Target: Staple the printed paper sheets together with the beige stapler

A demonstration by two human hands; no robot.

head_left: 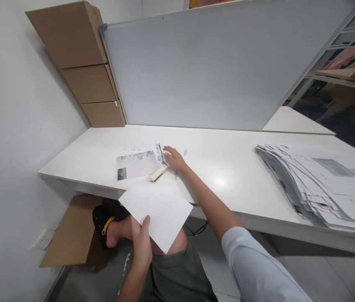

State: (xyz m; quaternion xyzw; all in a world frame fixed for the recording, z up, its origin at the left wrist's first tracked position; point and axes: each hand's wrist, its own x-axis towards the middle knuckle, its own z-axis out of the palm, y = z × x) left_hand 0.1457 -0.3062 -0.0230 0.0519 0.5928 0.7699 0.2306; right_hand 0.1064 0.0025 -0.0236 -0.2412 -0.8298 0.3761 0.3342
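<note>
My left hand [142,241] is closed on the near-left edge of a blank white sheet of paper [158,212], thumb on top. The sheet is tilted above my lap and reaches over the table's front edge. My right hand [175,159] is stretched over the table, palm down, its visible fingers extended and apart. Beside it lies a cream-coloured stapler [158,173]. Just left of its fingertips is a narrow printed paper strip [159,153]. A printed sheet with a dark square [139,163] lies flat left of the stapler.
A thick stack of printed papers [325,180] lies on the right of the white table [228,167]. A whiteboard panel [193,71] stands along the back, with stacked cardboard boxes [89,84] at the left. An open cardboard box [67,235] is on the floor.
</note>
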